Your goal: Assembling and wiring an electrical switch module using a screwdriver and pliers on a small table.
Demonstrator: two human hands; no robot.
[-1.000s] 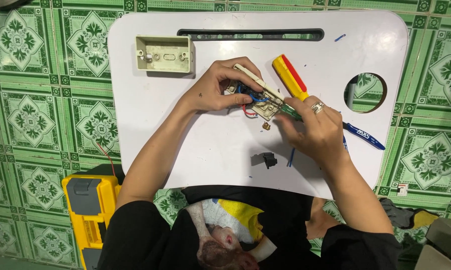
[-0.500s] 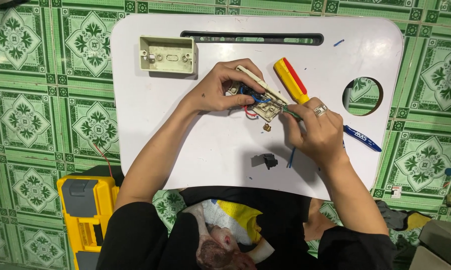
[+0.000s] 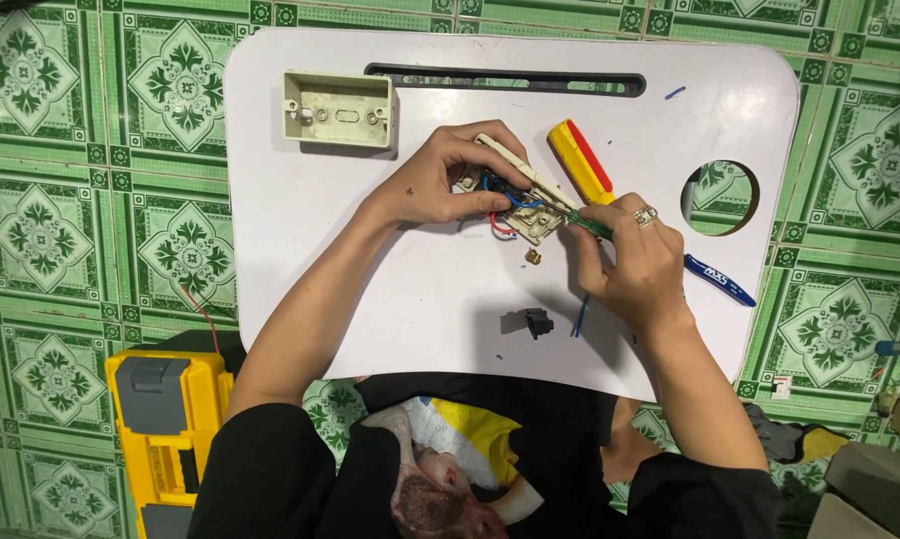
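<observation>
My left hand (image 3: 448, 180) grips a cream switch plate (image 3: 522, 196) with blue and red wires on its back, holding it on the white lap table (image 3: 390, 289). My right hand (image 3: 631, 262), with a ring on one finger, is closed on a green-handled screwdriver (image 3: 588, 226) whose tip meets the plate's right side. A small brass part (image 3: 533, 257) lies just below the plate. A yellow and red tool handle (image 3: 581, 162) rests just above my right hand.
A cream wall box (image 3: 338, 110) sits at the table's back left. A small black part (image 3: 538, 322) and a blue wire piece (image 3: 579, 315) lie near the front edge. A blue pen (image 3: 719, 280) lies at the right. A yellow meter (image 3: 162, 429) sits on the green tiled floor.
The view has shifted slightly. Both hands stay at the switch plate, with the screwdriver still at its right side.
</observation>
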